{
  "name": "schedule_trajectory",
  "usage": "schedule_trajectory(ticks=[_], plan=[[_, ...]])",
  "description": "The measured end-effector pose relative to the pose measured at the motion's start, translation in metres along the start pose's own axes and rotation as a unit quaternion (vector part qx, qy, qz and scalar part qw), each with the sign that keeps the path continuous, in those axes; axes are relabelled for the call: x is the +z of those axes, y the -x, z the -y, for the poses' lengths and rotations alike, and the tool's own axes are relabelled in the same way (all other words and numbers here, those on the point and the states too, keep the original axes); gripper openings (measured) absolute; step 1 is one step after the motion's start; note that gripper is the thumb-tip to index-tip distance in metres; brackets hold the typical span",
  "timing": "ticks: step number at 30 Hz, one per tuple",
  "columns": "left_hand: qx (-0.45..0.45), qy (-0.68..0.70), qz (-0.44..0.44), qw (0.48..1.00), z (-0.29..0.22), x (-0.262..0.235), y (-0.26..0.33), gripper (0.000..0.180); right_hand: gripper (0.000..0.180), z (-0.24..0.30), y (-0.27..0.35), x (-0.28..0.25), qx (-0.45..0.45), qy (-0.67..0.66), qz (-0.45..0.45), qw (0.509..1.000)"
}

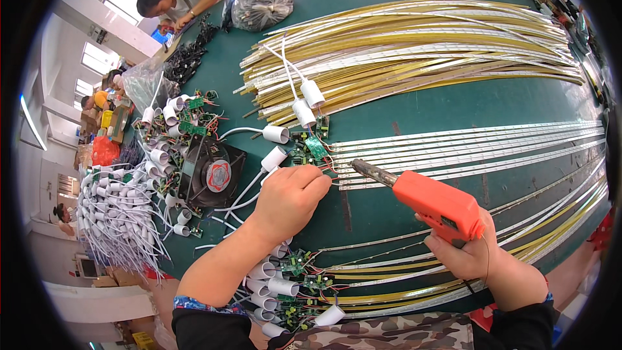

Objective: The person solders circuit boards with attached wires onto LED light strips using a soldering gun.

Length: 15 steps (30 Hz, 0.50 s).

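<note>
White strips point(479, 144) lie side by side across the green table point(414, 113), and a red soldering gun point(434, 202) slants over them, its dark tip near their left ends. On the near side of the strips the right hand point(472, 249) is wrapped around the gun's grip, while the left hand point(290, 198), just left of the strips, has its fingers curled in, though whether they hold anything cannot be told from this angle. Small green circuit boards point(315, 148) sit beside the strips' left ends.
</note>
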<state>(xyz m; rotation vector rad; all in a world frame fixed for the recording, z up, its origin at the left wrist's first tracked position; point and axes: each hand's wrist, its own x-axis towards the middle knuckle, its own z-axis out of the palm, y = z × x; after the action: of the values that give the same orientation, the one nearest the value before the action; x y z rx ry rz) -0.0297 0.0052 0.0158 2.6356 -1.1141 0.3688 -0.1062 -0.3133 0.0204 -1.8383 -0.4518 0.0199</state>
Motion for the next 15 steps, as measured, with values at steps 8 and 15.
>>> schedule_trajectory(ticks=[8,15], plan=[[-0.018,0.029,-0.022,0.999,0.0002,-0.0006,-0.0011,0.016,0.051,-0.0012,0.0006,-0.002,0.006,0.008,0.017,1.0],[-0.018,0.026,-0.013,0.999,-0.0003,-0.0016,-0.0028,0.016,0.051,-0.002,0.0009,-0.002,0.0,0.012,0.011,1.0]])
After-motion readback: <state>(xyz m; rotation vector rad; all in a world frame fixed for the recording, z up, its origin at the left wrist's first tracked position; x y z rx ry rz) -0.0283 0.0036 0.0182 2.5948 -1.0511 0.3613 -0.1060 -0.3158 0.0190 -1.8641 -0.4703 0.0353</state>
